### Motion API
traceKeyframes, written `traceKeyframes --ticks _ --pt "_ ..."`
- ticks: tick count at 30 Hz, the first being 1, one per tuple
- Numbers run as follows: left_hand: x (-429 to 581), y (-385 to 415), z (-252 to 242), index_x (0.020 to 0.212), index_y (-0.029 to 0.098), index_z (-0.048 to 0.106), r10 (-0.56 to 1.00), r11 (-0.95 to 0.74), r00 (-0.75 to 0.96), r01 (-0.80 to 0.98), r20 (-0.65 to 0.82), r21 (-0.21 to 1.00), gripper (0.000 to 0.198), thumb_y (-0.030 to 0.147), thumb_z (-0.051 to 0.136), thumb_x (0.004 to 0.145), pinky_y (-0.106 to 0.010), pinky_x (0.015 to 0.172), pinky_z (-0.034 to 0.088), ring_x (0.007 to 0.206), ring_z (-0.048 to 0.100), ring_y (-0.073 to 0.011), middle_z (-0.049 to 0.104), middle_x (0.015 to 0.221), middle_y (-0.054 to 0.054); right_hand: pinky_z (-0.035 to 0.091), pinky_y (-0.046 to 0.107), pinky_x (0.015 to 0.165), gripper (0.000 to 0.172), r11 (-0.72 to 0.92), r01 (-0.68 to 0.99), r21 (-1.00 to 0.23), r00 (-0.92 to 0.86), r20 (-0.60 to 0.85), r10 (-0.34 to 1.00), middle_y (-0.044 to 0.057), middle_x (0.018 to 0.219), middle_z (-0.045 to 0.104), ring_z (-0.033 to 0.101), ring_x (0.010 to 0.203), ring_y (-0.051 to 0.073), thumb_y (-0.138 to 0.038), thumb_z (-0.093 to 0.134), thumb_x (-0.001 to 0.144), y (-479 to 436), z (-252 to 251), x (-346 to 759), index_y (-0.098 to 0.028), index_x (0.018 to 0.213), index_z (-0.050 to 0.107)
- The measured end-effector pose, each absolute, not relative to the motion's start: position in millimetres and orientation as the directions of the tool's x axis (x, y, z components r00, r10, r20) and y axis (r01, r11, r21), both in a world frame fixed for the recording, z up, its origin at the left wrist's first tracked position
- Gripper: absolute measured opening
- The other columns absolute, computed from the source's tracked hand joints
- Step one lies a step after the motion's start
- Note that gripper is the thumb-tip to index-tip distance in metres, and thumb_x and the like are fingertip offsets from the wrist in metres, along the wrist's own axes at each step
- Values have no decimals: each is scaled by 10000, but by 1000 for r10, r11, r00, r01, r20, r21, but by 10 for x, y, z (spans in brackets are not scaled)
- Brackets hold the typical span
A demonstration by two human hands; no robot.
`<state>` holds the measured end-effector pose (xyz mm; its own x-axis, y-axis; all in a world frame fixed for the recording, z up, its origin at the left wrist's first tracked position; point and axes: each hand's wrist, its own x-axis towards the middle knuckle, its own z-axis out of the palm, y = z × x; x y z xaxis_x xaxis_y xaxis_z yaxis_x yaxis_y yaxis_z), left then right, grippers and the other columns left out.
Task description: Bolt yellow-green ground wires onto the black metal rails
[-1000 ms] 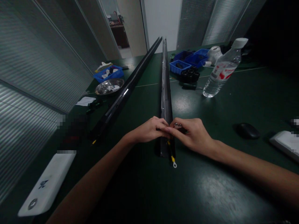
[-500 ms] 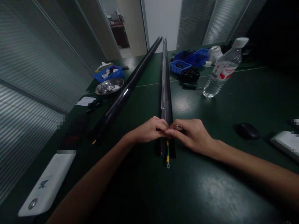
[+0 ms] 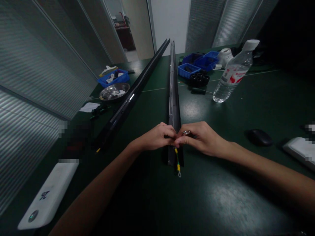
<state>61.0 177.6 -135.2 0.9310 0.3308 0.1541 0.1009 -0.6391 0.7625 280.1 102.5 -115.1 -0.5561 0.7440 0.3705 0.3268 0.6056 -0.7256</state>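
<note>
Both hands are in close over the near end of the long dark rail (image 3: 173,98), the left hand (image 3: 157,138) at its left edge, the right hand (image 3: 200,139) at its right. Look at those fingers: the left ones are bent and bunched against the rail, the right thumb and forefinger drawn nearly together, hardly a gap between. What's in the pinch? From where I stand I can't make it out; the tips cover it. A shiny metal bit (image 3: 186,132) peeks out by the right hand's fingers, too small to name.

Now the wire (image 3: 177,158), the one to watch: it comes out just below the right thumb, making the right hand the nearer by a whisker. It trails from the fingertips back toward the body, lengthwise with the rail rather than across it, slanting slightly rightward, its metal ring (image 3: 179,174) poking past the rail's near end. A second rail (image 3: 130,98) lies left of the long dark rail; the bottle (image 3: 231,77) stands off to its right, well apart.
</note>
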Motion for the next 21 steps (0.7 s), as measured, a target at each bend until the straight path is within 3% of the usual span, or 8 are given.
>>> traceKeyframes --ticks 5,9,18,21 --pt "627 1761 -1382 800 221 802 386 -682 914 192 124 706 179 200 713 954 -321 926 364 824 650 -148 746 785 20 473 233 637 277 546 313 -777 -529 335 780 12 786 704 640 668 111 -363 650 998 1045 -1179 2793 -145 853 736" --pt "654 1707 -1398 786 230 806 448 -678 885 245 125 693 154 192 744 921 -339 943 341 897 649 -173 754 798 19 460 249 634 253 513 266 -816 -396 393 830 16 785 667 626 684 121 -310 644 1000 982 -1346 2734 -135 841 735" --pt "652 1616 -1437 782 226 802 528 -620 831 235 177 748 185 188 729 948 -338 897 324 880 617 -166 735 760 27 498 294 679 169 473 212 -855 -328 394 859 40 845 662 640 750 158 -250 574 1027 878 -1480 2698 -171 1064 719" --pt "657 1631 -1441 768 230 793 520 -599 838 216 168 771 201 185 726 952 -345 911 318 886 609 -170 731 735 30 507 302 676 130 435 193 -880 -310 366 878 51 858 692 654 754 167 -235 601 1015 879 -1491 2717 -184 1048 716"
